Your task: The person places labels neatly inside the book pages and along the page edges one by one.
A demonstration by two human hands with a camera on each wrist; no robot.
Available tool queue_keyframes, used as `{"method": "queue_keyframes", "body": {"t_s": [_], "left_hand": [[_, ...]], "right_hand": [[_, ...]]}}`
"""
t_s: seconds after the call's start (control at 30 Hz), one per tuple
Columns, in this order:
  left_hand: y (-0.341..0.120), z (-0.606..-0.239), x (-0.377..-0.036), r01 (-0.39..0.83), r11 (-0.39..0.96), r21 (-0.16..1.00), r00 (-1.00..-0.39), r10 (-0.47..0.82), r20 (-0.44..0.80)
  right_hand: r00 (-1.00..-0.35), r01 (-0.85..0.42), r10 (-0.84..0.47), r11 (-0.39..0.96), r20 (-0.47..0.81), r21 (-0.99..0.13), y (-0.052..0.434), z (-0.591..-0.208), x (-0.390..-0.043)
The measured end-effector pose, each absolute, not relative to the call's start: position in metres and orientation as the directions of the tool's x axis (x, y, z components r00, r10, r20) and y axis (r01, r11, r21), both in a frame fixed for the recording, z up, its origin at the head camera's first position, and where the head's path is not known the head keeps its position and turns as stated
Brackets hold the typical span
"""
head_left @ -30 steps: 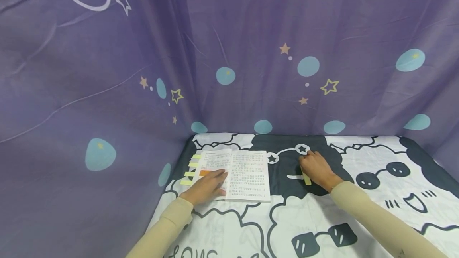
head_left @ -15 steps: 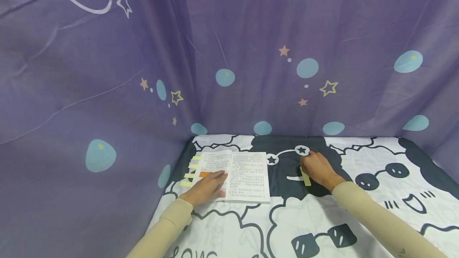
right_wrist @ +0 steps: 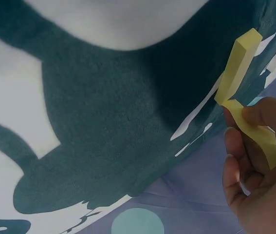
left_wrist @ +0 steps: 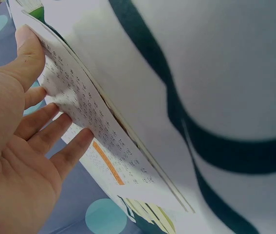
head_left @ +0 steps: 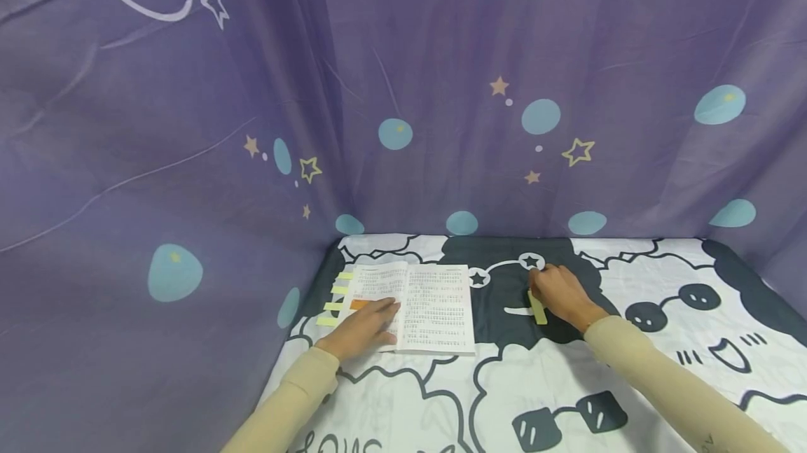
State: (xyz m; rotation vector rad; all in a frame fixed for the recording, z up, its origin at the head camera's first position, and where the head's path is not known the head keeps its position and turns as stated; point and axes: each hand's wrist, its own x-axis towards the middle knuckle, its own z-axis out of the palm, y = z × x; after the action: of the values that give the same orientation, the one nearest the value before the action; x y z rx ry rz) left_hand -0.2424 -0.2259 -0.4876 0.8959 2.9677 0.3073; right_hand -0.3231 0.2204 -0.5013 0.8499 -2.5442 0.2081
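Two hands on the printed cloth [head_left: 567, 369] in the head view: L hand [head_left: 362, 327] lies flat, fingers straight, on the left page of the open book [head_left: 435, 306], which sits near the cloth's left edge w/ four yellow tabs [head_left: 333, 297] sticking out past its left side and an orange strip [head_left: 361, 304] just by the fingertips. R hand [head_left: 560, 293] is well apart to the right, on the dark patch, at the pad of yellow sticky strips [head_left: 537, 308]. Purple star-print curtain [head_left: 403, 89] behind. L wrist view: palm open, fingers [left_wrist: 55, 134] spread and pressing the printed page, thumb at the page edge; orange strip just below the fingers, tabs at the bottom. R wrist view: thumb and forefinger [right_wrist: 254, 114] pinch one yellow strip [right_wrist: 254, 134], curling it up off the pad, whose other end still lies on the dark cloth.
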Motion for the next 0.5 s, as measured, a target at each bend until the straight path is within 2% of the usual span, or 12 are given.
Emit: {"method": "queue_keyframes", "body": {"t_s": [0.23,0.5], "left_hand": [[-0.2261,-0.488,-0.2427,0.554,0.808,0.204,-0.828,0.56,0.029],[-0.2255,-0.4861,-0.2423,0.531,0.823,0.204,-0.841,0.541,0.004]], "right_hand": [[-0.756,-0.578,-0.483,0.809,0.441,-0.105,0.2221,-0.5022,-0.3223],[-0.688,-0.622,-0.499,0.78,0.527,-0.073,0.2233,-0.5029,-0.3242]]}}
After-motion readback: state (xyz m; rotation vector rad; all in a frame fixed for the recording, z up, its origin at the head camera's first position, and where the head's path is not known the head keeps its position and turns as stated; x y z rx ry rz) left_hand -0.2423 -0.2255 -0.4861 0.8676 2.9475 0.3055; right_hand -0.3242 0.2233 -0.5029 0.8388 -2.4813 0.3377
